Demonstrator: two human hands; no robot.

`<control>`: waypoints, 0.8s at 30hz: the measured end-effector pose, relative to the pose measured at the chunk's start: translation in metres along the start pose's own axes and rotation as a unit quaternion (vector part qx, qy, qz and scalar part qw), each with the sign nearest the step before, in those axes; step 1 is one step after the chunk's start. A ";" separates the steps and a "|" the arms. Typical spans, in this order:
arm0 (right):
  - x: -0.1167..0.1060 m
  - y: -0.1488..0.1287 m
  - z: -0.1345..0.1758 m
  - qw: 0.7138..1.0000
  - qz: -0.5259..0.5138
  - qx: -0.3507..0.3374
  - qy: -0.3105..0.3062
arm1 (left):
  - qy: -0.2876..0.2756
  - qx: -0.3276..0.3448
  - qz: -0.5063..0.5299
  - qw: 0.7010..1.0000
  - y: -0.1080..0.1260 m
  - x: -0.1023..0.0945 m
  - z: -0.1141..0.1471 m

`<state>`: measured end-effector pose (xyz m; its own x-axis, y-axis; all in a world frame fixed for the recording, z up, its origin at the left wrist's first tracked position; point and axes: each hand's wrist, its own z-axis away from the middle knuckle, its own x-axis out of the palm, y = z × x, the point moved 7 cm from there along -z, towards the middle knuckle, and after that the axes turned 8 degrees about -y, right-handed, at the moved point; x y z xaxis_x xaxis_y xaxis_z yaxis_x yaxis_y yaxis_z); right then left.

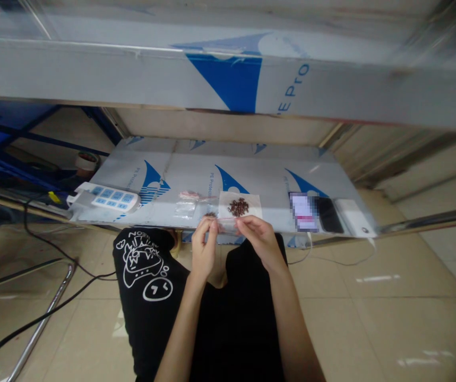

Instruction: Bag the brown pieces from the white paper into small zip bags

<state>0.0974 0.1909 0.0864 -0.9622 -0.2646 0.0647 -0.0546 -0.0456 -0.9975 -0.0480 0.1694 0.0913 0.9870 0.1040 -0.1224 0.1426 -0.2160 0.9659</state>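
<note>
Between my two hands, at the front edge of the metal shelf [183,159], a small clear zip bag [226,227] with a reddish strip along its top is stretched. My left hand [204,246] pinches one side of it with thumb and fingers, while my right hand [258,236] pinches the other side. Just beyond them, a heap of small dark brown capsule-like pieces [238,207] lies on a white paper sheet [255,200]. Beside my left fingertips sits a smaller dark pile [211,215]. More clear zip bags [185,206] lie flat to its left. Whether the held bag contains anything is unclear.
A white power strip [115,198] lies at the shelf's left end. Toward the right are a phone with a blurred screen [304,212], a dark phone [329,215] and a white device [355,217] with a cable. An upper shelf [132,74] overhangs the back.
</note>
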 end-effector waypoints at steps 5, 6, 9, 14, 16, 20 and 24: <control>0.005 -0.003 -0.001 1.000 -0.026 0.009 -0.011 | 0.018 0.017 -0.009 1.000 0.004 -0.004 0.001; 0.006 -0.003 -0.001 0.999 -0.030 0.011 -0.013 | 0.017 0.019 -0.013 1.000 0.005 -0.004 0.001; 0.004 -0.003 -0.002 1.000 -0.024 0.001 -0.003 | 0.005 0.028 -0.027 0.999 0.007 -0.003 0.001; -0.001 0.000 -0.001 1.000 -0.002 -0.021 0.019 | 0.002 0.045 -0.079 0.996 0.008 -0.006 -0.001; -0.003 0.000 -0.001 0.999 0.008 -0.027 0.025 | 0.002 0.057 -0.096 0.994 0.008 -0.007 -0.002; -0.003 -0.003 -0.002 0.998 0.050 -0.036 0.020 | 0.010 0.078 -0.128 0.989 0.011 -0.010 -0.002; -0.001 -0.004 -0.003 0.994 0.097 -0.041 0.021 | 0.020 0.084 -0.143 0.986 0.014 -0.012 -0.002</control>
<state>0.0974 0.1940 0.0906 -0.9670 -0.2196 -0.1295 0.1140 0.0817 -0.9901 -0.0580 0.1669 0.1063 0.9016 0.2217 -0.3715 0.4278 -0.3292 0.8418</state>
